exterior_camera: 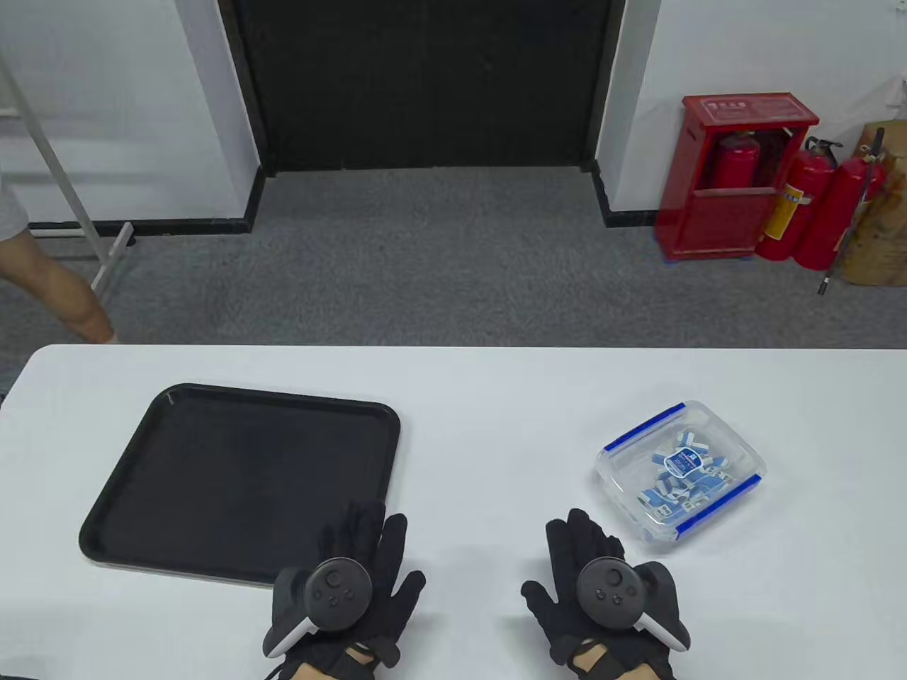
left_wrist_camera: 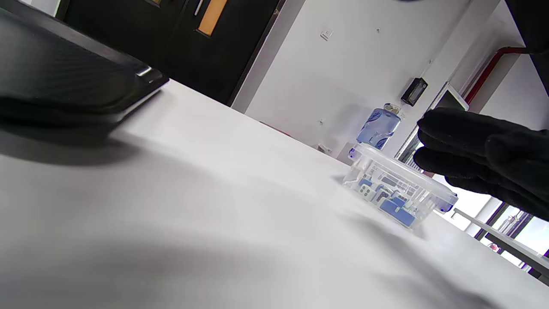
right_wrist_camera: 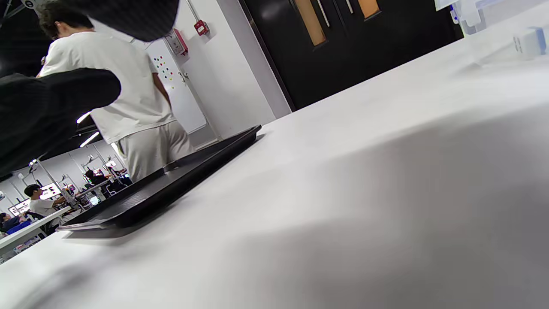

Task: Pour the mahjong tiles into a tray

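Item one: your left hand [exterior_camera: 347,574] in its black sensor glove lies flat and palm-down at the near edge of the long white table [exterior_camera: 496,397], fingers spread, holding nothing. Its fingertips reach over the near right corner of the tray; whether they touch it, you cannot tell from these views.

Item two: your right hand [exterior_camera: 602,588], gloved the same way, lies flat with its fingers apart near the table's near edge, empty, just to the near left of the container and not touching it. In the left wrist view its dark fingers [left_wrist_camera: 472,146] show at the right, close beside the container.

Item three: the flat black rectangular plastic tray [exterior_camera: 177,411] sits on the left half of the table, slightly skewed, with nothing in it. The right wrist view shows its low rim [right_wrist_camera: 206,161] resting on the tabletop.

Item four: the clear rectangular plastic container with blue clip edges [exterior_camera: 730,432] stands on the right half of the table, well apart from the tray. Its lid cannot be made out with certainty.

Item five: the blue-and-white mahjong tiles [exterior_camera: 684,474] lie in a loose heap inside that container.

Item six: a red fire-extinguisher cabinet [exterior_camera: 737,177] stands against the far right wall, with two loose red extinguishers [exterior_camera: 829,205] beside it.
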Demonstrator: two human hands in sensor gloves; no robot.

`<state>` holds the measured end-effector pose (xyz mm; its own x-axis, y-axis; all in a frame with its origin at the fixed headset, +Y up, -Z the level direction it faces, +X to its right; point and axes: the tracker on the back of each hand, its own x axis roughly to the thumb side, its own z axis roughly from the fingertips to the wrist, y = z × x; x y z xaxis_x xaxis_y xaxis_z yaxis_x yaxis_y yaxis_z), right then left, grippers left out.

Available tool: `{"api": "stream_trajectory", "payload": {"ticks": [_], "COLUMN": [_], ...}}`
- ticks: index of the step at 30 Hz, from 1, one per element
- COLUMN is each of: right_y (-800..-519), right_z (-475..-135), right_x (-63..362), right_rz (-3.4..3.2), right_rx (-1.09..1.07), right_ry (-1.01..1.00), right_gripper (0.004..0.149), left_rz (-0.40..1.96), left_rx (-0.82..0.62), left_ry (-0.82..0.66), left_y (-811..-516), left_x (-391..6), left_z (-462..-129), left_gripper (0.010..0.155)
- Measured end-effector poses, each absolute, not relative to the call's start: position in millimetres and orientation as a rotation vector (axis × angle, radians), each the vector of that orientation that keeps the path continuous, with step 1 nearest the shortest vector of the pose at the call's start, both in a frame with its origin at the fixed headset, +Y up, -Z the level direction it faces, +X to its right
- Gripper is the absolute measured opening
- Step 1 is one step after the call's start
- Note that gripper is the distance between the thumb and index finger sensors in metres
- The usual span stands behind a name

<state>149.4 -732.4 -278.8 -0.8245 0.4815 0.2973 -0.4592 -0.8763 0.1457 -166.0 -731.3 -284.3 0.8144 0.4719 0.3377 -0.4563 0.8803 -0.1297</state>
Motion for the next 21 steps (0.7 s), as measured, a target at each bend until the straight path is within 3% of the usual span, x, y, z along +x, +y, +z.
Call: {"api": "stream_trajectory", "payload": {"ticks": [21], "right_y": [-734], "right_z": [-283], "right_x": [161], "right_rz": [2.568], "right_rx": [0.385], "right_ry": [0.048], "right_gripper": [0.081], "left_rz": [0.546], "left_rx": [-0.075], "left_ry": [-0.375], "left_y": [-733], "left_x": [-168], "left_z": [-286], "left_gripper": [0.075]}}
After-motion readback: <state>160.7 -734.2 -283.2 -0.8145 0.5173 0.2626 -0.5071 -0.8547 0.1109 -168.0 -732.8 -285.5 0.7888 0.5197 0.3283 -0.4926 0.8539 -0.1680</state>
